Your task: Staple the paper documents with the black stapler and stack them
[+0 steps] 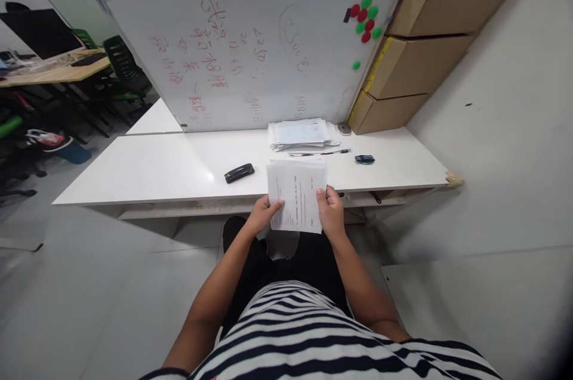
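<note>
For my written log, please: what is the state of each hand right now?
Left hand: closed, holding the printed papers by their left edge.
Right hand: closed, holding their right edge.

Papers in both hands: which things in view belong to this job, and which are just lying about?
In the job:
printed sheets, held by the left hand and right hand
possibly the black stapler, nearby

Seemingly just lying about:
paper pile
small dark object
cardboard boxes
</note>
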`<action>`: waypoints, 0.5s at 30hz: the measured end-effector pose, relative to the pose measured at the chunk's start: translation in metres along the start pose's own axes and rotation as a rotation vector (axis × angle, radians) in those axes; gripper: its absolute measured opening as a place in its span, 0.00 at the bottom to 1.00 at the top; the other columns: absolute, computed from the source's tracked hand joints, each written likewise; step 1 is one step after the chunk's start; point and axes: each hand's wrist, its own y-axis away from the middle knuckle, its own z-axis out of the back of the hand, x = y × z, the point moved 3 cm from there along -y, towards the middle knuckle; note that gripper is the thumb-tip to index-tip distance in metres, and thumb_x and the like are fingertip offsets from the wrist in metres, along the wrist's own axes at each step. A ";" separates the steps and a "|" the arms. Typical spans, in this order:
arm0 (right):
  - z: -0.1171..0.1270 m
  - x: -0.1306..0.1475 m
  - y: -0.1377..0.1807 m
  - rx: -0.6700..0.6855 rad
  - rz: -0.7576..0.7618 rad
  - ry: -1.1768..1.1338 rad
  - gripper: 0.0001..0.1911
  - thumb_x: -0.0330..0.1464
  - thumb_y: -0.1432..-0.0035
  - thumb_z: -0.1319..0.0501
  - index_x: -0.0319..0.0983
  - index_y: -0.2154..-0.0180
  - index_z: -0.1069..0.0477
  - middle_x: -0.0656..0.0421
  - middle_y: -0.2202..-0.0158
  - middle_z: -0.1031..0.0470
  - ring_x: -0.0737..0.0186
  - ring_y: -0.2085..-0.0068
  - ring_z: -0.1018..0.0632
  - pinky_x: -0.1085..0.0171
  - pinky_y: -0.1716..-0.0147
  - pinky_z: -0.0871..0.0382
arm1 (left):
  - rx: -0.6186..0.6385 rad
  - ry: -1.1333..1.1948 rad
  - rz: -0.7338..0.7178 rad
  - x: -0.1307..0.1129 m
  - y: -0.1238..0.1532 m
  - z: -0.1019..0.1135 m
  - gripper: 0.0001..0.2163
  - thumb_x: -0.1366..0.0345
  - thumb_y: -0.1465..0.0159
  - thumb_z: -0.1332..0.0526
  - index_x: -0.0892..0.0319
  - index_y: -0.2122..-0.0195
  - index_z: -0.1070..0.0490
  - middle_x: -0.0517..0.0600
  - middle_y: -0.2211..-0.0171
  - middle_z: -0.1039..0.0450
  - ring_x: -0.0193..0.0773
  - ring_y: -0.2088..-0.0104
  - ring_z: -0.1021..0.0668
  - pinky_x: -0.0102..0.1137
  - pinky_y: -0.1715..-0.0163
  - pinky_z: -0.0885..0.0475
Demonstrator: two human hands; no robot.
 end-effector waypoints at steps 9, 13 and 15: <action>0.011 0.007 0.003 0.002 -0.023 -0.081 0.20 0.50 0.42 0.43 0.40 0.64 0.27 0.60 0.71 0.27 0.60 0.69 0.28 0.64 0.69 0.35 | -0.086 0.066 -0.048 -0.011 0.007 0.001 0.19 0.51 0.45 0.34 0.59 0.60 0.30 0.53 0.61 0.24 0.42 0.62 0.22 0.33 0.65 0.28; 0.013 0.000 -0.002 -0.015 -0.020 -0.108 0.20 0.51 0.45 0.41 0.40 0.70 0.29 0.62 0.77 0.32 0.62 0.71 0.31 0.65 0.70 0.37 | -0.219 0.168 -0.055 -0.008 0.004 0.002 0.18 0.52 0.47 0.33 0.57 0.69 0.39 0.44 0.73 0.29 0.33 0.73 0.27 0.27 0.72 0.33; 0.013 -0.003 -0.004 -0.024 -0.031 -0.120 0.21 0.52 0.46 0.40 0.40 0.71 0.29 0.63 0.78 0.35 0.63 0.72 0.32 0.65 0.71 0.38 | -0.263 0.128 -0.077 -0.006 0.003 0.005 0.20 0.52 0.48 0.32 0.57 0.74 0.43 0.41 0.78 0.37 0.29 0.77 0.32 0.25 0.76 0.38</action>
